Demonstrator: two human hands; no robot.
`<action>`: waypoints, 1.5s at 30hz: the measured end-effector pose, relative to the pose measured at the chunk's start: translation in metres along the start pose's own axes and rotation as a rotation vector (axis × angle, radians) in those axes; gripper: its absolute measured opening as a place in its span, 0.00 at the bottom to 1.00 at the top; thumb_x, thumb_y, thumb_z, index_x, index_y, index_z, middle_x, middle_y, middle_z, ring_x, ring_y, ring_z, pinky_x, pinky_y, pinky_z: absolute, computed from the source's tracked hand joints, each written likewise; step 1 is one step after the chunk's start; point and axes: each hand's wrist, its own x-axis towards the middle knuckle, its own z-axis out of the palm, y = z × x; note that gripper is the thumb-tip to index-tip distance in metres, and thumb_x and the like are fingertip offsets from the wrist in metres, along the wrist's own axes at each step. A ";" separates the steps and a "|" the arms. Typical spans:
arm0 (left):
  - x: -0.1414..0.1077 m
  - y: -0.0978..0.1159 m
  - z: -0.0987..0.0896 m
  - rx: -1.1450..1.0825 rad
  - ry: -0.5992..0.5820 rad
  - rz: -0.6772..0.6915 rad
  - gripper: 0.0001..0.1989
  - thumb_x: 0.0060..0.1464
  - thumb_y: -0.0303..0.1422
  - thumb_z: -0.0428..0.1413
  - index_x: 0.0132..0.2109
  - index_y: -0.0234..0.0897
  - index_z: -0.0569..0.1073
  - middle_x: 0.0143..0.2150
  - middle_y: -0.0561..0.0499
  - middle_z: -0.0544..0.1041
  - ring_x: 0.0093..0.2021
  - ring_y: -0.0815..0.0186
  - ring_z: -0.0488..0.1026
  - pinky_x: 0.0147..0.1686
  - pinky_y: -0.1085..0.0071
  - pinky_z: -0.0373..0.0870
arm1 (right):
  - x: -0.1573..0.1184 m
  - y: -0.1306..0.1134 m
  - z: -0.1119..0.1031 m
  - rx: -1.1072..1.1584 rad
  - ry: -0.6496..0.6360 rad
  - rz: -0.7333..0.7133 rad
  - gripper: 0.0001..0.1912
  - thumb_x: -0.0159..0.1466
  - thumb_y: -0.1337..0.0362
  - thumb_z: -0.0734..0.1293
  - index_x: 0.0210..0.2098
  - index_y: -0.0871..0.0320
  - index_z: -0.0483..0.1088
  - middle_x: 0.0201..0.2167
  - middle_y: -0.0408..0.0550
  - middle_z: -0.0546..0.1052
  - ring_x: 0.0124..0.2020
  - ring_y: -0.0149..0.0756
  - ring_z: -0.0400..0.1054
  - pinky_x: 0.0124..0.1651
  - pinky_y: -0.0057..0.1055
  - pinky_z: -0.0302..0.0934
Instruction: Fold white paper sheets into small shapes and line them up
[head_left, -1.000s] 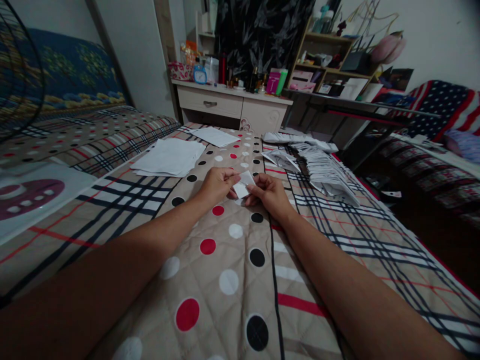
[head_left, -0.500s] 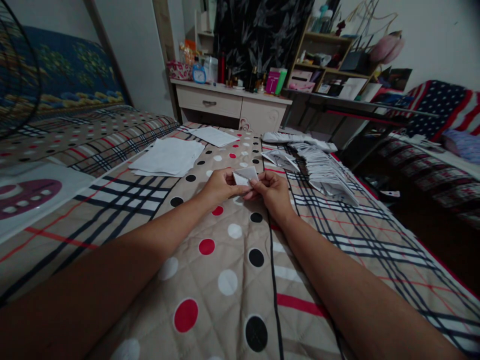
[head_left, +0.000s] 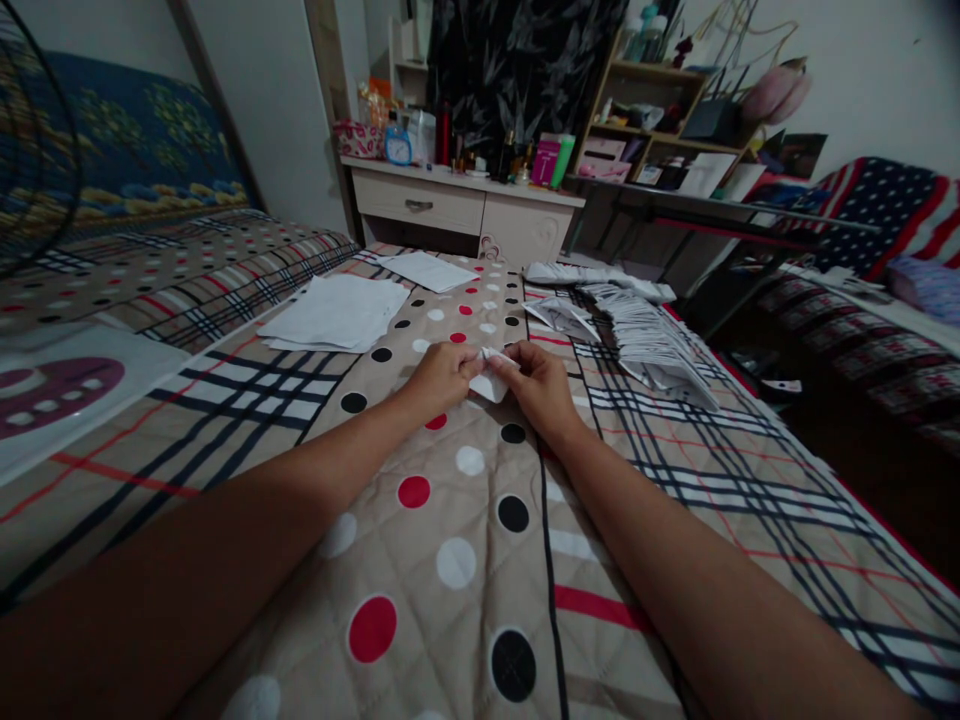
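Observation:
Between my two hands is a small folded piece of white paper [head_left: 491, 385], its upper edge pinched by both thumbs and fingers. My left hand [head_left: 444, 378] closes on its left side, and my right hand [head_left: 541, 385] grips the right side. The lower part of the paper hangs below the fingertips as a pointed flap; the rest is hidden by the fingers. Left of the hands lies a stack of white sheets [head_left: 334, 312]. On the right rest a long row of folded papers [head_left: 651, 340] and a separate folded piece [head_left: 562, 317].
The quilted bedspread [head_left: 420, 560] with dots and plaid lies under everything. Another few sheets [head_left: 429, 270] lie farther back. A white plastic bag [head_left: 150, 360] is at the left. Beyond the bed stands a white dresser [head_left: 457, 205]; a fan [head_left: 71, 130] shows at far left.
Both hands have turned the paper: its flat face pointed upward before, and now a flap hangs below the pinched fingers. The stacks have stayed put.

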 end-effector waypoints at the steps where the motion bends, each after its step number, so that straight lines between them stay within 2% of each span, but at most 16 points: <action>1: 0.000 0.000 0.001 0.039 -0.010 0.027 0.14 0.56 0.29 0.52 0.22 0.35 0.67 0.16 0.56 0.66 0.16 0.72 0.63 0.17 0.76 0.54 | 0.000 0.001 -0.001 -0.001 0.011 -0.016 0.16 0.58 0.52 0.69 0.25 0.58 0.68 0.17 0.39 0.67 0.18 0.27 0.58 0.20 0.24 0.50; 4: -0.001 -0.001 0.002 0.071 -0.023 0.081 0.15 0.59 0.31 0.49 0.24 0.35 0.67 0.18 0.55 0.67 0.18 0.71 0.64 0.19 0.75 0.57 | -0.002 0.001 -0.003 0.009 0.008 -0.007 0.18 0.61 0.52 0.65 0.22 0.57 0.65 0.13 0.38 0.63 0.15 0.26 0.55 0.18 0.25 0.47; 7: 0.000 -0.004 0.001 0.075 0.049 0.140 0.17 0.61 0.38 0.48 0.27 0.34 0.70 0.20 0.53 0.70 0.22 0.69 0.67 0.22 0.74 0.58 | -0.003 0.000 -0.003 0.006 -0.005 0.029 0.20 0.64 0.50 0.63 0.21 0.55 0.62 0.12 0.37 0.63 0.12 0.27 0.54 0.16 0.26 0.45; 10: 0.000 -0.007 -0.002 0.108 0.104 0.208 0.18 0.60 0.40 0.49 0.28 0.33 0.73 0.23 0.52 0.71 0.26 0.68 0.68 0.26 0.73 0.60 | -0.003 -0.001 -0.003 -0.031 -0.015 -0.038 0.18 0.64 0.51 0.64 0.24 0.56 0.64 0.16 0.39 0.66 0.17 0.28 0.59 0.20 0.26 0.50; 15: -0.001 -0.004 -0.003 0.186 0.150 0.317 0.16 0.59 0.37 0.51 0.28 0.33 0.75 0.23 0.53 0.72 0.27 0.69 0.67 0.28 0.72 0.60 | -0.001 -0.002 -0.004 -0.218 0.040 -0.201 0.10 0.59 0.57 0.69 0.30 0.57 0.70 0.25 0.41 0.72 0.28 0.31 0.65 0.33 0.28 0.58; 18: -0.003 -0.001 -0.002 0.251 0.243 0.440 0.15 0.58 0.33 0.52 0.24 0.34 0.74 0.23 0.52 0.73 0.27 0.69 0.68 0.29 0.72 0.62 | -0.002 -0.005 -0.004 -0.307 0.059 -0.254 0.07 0.60 0.60 0.69 0.30 0.57 0.70 0.25 0.41 0.72 0.27 0.31 0.65 0.32 0.28 0.57; 22: -0.005 0.003 -0.001 0.261 0.377 0.567 0.07 0.55 0.28 0.55 0.32 0.34 0.78 0.30 0.49 0.78 0.29 0.68 0.71 0.28 0.73 0.65 | -0.005 -0.010 -0.003 -0.336 0.078 -0.366 0.07 0.62 0.60 0.66 0.30 0.57 0.70 0.25 0.43 0.73 0.27 0.31 0.65 0.30 0.28 0.57; 26: -0.008 0.007 -0.002 0.296 0.408 0.658 0.06 0.53 0.27 0.55 0.36 0.34 0.78 0.31 0.49 0.77 0.29 0.69 0.72 0.26 0.74 0.65 | -0.006 -0.011 -0.002 -0.289 0.123 -0.418 0.05 0.61 0.63 0.66 0.31 0.57 0.70 0.28 0.45 0.74 0.30 0.33 0.68 0.30 0.27 0.60; 31: -0.007 0.005 -0.004 0.344 0.421 0.676 0.05 0.53 0.26 0.55 0.35 0.35 0.76 0.31 0.51 0.77 0.30 0.69 0.72 0.28 0.74 0.66 | -0.006 -0.011 -0.002 -0.246 0.124 -0.369 0.05 0.61 0.62 0.65 0.32 0.57 0.71 0.30 0.46 0.76 0.31 0.34 0.70 0.29 0.27 0.62; 37: -0.005 -0.003 -0.009 0.484 0.392 0.606 0.04 0.51 0.26 0.55 0.33 0.36 0.74 0.33 0.50 0.77 0.34 0.65 0.74 0.33 0.70 0.69 | 0.001 -0.005 -0.006 -0.243 0.184 -0.215 0.05 0.58 0.63 0.65 0.29 0.57 0.72 0.28 0.45 0.76 0.32 0.35 0.70 0.36 0.31 0.63; 41: -0.008 -0.002 -0.014 0.698 0.308 0.595 0.05 0.49 0.26 0.54 0.35 0.36 0.73 0.36 0.47 0.77 0.39 0.60 0.73 0.39 0.64 0.70 | 0.005 0.002 -0.011 -0.318 0.256 -0.080 0.06 0.56 0.61 0.66 0.27 0.57 0.72 0.26 0.45 0.76 0.31 0.36 0.70 0.39 0.33 0.63; 45: -0.011 0.000 -0.016 0.883 0.147 0.618 0.09 0.49 0.24 0.52 0.37 0.37 0.75 0.42 0.46 0.77 0.45 0.56 0.72 0.40 0.62 0.70 | 0.008 0.009 -0.016 -0.299 0.285 -0.002 0.06 0.56 0.61 0.66 0.29 0.57 0.72 0.27 0.45 0.76 0.29 0.36 0.69 0.37 0.32 0.63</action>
